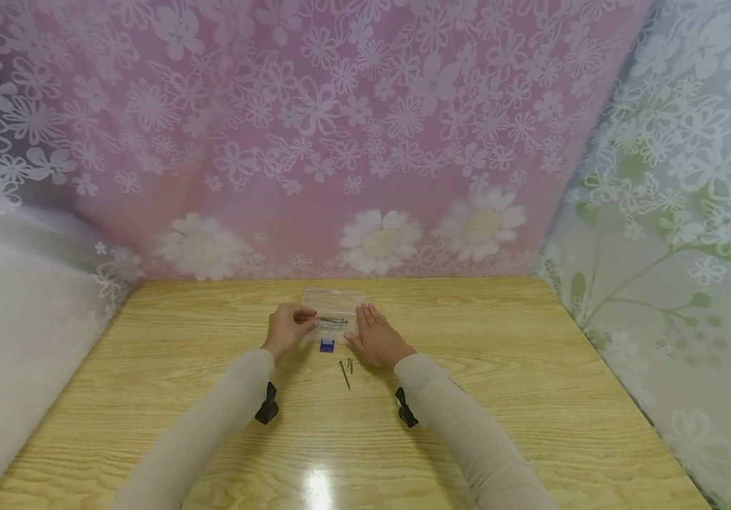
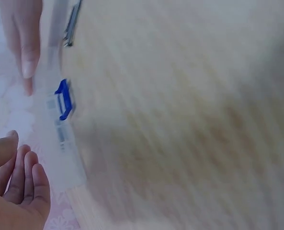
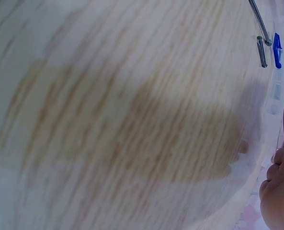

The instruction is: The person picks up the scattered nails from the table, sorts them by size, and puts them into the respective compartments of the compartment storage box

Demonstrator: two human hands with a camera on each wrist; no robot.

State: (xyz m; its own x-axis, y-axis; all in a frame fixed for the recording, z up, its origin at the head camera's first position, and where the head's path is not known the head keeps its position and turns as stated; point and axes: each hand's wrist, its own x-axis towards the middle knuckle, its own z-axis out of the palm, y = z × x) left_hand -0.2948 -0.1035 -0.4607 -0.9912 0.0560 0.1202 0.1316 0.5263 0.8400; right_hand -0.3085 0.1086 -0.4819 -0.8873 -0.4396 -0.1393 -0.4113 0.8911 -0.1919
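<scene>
A clear plastic box (image 1: 333, 334) lies on the table with its see-through lid (image 1: 333, 299) raised at the back and a blue latch (image 1: 327, 346) at the front. Long dark nails (image 1: 335, 321) lie across it. At the box's left end is my left hand (image 1: 287, 329), fingers bent and thumb near the fingertips; in the left wrist view nothing shows between them. My right hand (image 1: 380, 341) rests at the right end with straight fingers. In front of the box lie a long nail (image 1: 344, 375) and shorter nails (image 1: 350, 366).
The wood-grain table (image 1: 506, 382) runs back to a pink flowered curtain (image 1: 302, 142). A pale flowered sheet (image 1: 678, 248) hangs along the right edge, and a whitish one (image 1: 21, 304) along the left. Black wrist devices (image 1: 267, 405) sit under both sleeves.
</scene>
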